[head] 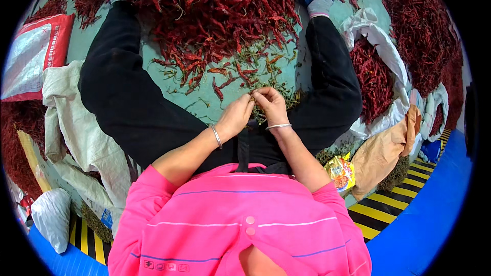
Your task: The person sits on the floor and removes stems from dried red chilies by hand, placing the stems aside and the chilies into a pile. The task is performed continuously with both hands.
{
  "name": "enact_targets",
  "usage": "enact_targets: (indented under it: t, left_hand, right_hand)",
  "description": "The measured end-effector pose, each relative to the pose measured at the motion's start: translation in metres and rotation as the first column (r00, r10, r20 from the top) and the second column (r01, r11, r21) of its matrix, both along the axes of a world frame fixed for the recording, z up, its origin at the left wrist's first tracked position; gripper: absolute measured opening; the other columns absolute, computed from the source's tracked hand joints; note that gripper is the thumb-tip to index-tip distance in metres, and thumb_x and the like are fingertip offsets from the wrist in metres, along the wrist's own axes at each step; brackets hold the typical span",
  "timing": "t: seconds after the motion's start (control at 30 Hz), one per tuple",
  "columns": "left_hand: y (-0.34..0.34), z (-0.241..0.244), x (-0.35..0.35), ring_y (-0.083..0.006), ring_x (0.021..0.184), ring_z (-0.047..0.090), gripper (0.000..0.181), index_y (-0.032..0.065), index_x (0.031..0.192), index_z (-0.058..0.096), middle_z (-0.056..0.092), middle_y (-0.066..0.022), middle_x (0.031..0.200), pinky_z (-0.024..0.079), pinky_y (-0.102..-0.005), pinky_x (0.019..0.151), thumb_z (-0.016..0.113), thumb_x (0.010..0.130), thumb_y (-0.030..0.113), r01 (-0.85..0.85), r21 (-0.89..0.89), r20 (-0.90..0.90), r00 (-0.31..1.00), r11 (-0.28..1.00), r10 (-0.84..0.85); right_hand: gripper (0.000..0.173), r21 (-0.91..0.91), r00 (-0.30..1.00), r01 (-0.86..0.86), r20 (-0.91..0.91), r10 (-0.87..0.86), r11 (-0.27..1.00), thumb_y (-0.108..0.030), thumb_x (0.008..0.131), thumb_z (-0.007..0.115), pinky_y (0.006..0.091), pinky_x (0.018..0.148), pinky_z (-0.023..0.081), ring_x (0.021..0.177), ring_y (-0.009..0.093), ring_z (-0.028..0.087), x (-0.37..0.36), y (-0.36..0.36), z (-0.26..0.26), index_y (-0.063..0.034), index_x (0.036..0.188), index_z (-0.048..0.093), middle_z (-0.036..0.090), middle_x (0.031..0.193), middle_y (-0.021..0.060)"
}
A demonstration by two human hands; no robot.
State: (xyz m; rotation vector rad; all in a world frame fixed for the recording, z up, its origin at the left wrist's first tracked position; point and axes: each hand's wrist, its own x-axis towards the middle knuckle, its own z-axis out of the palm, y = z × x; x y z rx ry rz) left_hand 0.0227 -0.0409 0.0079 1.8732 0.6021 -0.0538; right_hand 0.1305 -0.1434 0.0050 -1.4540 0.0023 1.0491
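My left hand (234, 115) and my right hand (271, 106) meet between my spread legs, fingertips pinched together. A small bit of dried chili seems to show at the fingertips, mostly hidden by them. Just ahead, loose dried red chilies (218, 89) lie on the pale green floor, in front of a large heap of dried red chilies (230, 11). Green-brown chili stems (272, 80) are scattered beyond my hands and pile up below and beside my right hand.
At the right are an open white woven sack (389, 55) of chilies, a brown sack (379, 157) and a yellow food packet (340, 172). At the left lie a crumpled whitish woven sack (88, 119) and a red-and-white bag (32, 57). More chili heaps (422, 27) flank both sides.
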Motion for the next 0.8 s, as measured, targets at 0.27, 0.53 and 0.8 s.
enact_targets:
  t: [0.27, 0.53, 0.8]
  left_hand:
    - [-0.002, 0.043, 0.001, -0.0338, 0.072, 0.062, 0.013, 0.0064, 0.092, 0.054, 0.059, -0.0131, 0.077, 0.051, -0.0408, 0.058, 0.053, 0.088, 0.018, 0.648, 0.302, 0.210, 0.670, 0.699, -0.712]
    - [-0.001, 0.024, 0.006, -0.0291, 0.072, 0.060, 0.016, 0.0018, 0.097, 0.052, 0.058, -0.0149, 0.077, 0.046, -0.0371, 0.063, 0.053, 0.090, 0.016, 0.022, -0.063, 0.117, 0.993, 0.998, -0.014]
    - [-0.005, 0.018, -0.002, -0.0029, 0.055, 0.035, 0.015, 0.0058, 0.093, 0.055, 0.042, 0.0045, 0.068, 0.025, -0.0178, 0.044, 0.051, 0.094, 0.020, -0.389, -0.804, -0.296, 0.918, 0.450, 0.265]
  right_hand:
    - [0.006, -0.004, 0.843, -0.003, -0.538, 0.000, 1.000, -0.008, 0.088, 0.063, 0.0218, 0.054, 0.043, 0.059, 0.009, 0.052, 0.032, -0.020, -0.011, -0.0029, 0.088, 0.062, 0.061, 0.076, 0.0040]
    - [0.021, -0.761, -0.068, -0.303, 0.618, 0.784, 0.574, -0.007, 0.071, 0.067, 0.0400, 0.072, 0.049, 0.089, 0.031, 0.057, 0.074, 0.029, -0.036, -0.0009, 0.089, 0.059, 0.054, 0.091, 0.0151]
    - [0.016, -0.722, -0.056, -0.195, 0.684, 0.727, 0.664, -0.013, 0.070, 0.066, 0.0425, 0.076, 0.049, 0.086, 0.034, 0.056, 0.061, 0.063, -0.080, -0.0041, 0.083, 0.061, 0.055, 0.089, 0.0151]
